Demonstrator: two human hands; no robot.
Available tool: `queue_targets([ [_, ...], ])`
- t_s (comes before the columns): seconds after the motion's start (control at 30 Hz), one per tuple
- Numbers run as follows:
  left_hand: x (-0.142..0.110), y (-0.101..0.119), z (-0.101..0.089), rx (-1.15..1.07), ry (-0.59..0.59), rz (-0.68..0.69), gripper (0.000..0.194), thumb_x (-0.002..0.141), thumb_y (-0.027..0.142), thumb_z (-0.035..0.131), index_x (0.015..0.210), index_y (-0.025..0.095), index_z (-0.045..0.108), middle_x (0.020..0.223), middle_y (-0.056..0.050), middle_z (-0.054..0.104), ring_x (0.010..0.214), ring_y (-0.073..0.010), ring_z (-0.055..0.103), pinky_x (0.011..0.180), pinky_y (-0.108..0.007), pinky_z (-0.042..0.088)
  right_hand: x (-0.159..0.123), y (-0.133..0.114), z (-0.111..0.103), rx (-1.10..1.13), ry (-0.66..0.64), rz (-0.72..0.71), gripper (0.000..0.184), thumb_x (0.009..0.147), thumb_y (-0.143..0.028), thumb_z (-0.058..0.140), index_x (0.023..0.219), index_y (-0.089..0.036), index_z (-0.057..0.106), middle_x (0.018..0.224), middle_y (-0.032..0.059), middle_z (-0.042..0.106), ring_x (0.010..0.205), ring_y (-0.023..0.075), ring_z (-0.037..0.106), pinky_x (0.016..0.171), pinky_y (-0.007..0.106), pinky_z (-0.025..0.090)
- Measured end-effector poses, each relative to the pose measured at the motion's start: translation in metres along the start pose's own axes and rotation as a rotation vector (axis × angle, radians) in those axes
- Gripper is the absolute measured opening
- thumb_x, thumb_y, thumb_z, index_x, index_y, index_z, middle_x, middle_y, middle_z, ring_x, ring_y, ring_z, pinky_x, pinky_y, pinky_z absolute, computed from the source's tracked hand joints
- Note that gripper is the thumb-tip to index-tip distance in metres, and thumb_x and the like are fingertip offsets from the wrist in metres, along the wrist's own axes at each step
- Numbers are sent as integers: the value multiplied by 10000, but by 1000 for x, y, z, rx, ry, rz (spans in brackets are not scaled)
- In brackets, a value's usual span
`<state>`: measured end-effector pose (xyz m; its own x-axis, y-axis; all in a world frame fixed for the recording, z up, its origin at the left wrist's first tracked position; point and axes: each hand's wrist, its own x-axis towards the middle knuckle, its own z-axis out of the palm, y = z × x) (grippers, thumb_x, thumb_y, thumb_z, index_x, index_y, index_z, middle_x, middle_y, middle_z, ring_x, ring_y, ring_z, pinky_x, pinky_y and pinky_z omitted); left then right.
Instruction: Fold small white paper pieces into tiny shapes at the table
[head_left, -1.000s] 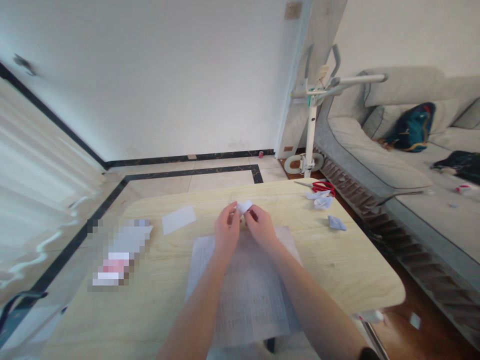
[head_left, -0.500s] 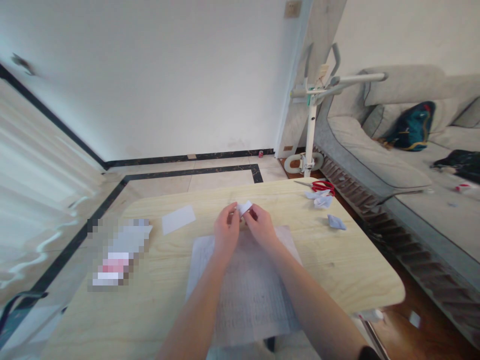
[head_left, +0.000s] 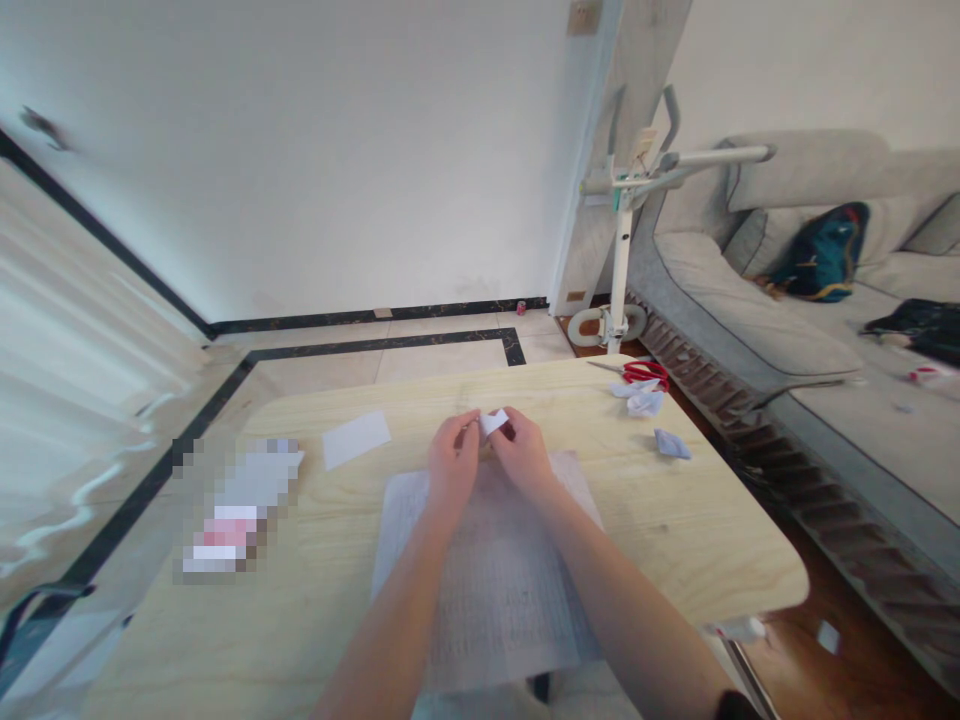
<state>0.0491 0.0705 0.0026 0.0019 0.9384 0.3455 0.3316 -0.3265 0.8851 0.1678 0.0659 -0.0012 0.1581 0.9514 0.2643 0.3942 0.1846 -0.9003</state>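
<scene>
Forearms (head_left: 405,590), mine, reach inward from the near edge of the desk (head_left: 720,540) and converge toward its far edge, forming a narrow wedge with the hands at the apex. My left hand (head_left: 454,447) is set with its back toward me, the fingers bent and the thumb brought in against them; it grasps the left end of a small folded white slip (head_left: 493,422). My right hand (head_left: 523,447) mirrors this pose, angled leftward, its thumb and bent fingers pinching the right side of the same slip. The slip thus lies between my fingertips, nearer the far edge of the desk than the near one; whether it touches the wood I cannot tell. Beneath my wrists and forearms, a large printed sheet (head_left: 502,610) extends toward the near edge. To the left of my hands, a flat white paper (head_left: 357,440) rests near the far left corner, and a pixelated item (head_left: 247,500) lies along the left edge. At the far right corner are red-handled scissors (head_left: 646,374), with crumpled white paper (head_left: 643,402) just beside them; a small folded piece (head_left: 672,445) lies near the right edge, apart from both.
</scene>
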Motion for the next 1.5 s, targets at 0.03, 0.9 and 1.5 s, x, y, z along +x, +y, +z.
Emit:
queue_targets([
  [0.03, 0, 1, 0, -1, -5, -1, 242, 864, 265, 471, 1009, 174, 643, 1025, -80, 654, 977, -184, 595, 846, -320, 476, 0, -1, 0, 4, 11, 3, 84, 759, -231, 513, 782, -188, 581, 639, -16, 576, 557, 127, 495, 540, 234, 354],
  [0.9, -6, 7, 2, 214, -80, 171, 276, 814, 146, 479, 1083, 169, 535, 913, -64, 606, 749, -132, 577, 664, -254, 481, -1, -10, -1, 36, 178, 27, 117, 715, -221, 531, 761, -223, 423, 602, -72, 444, 487, 99, 433, 481, 229, 337],
  [1.5, -3, 3, -2, 107, -10, -18, 247, 822, 180, 452, 1035, 177, 578, 793, -38, 657, 707, -164, 619, 629, -268, 472, -5, -15, 0, -6, 122, -256, 254, 719, -109, 531, 949, -217, 541, 951, 49, 532, 777, 152, 541, 670, 289, 475],
])
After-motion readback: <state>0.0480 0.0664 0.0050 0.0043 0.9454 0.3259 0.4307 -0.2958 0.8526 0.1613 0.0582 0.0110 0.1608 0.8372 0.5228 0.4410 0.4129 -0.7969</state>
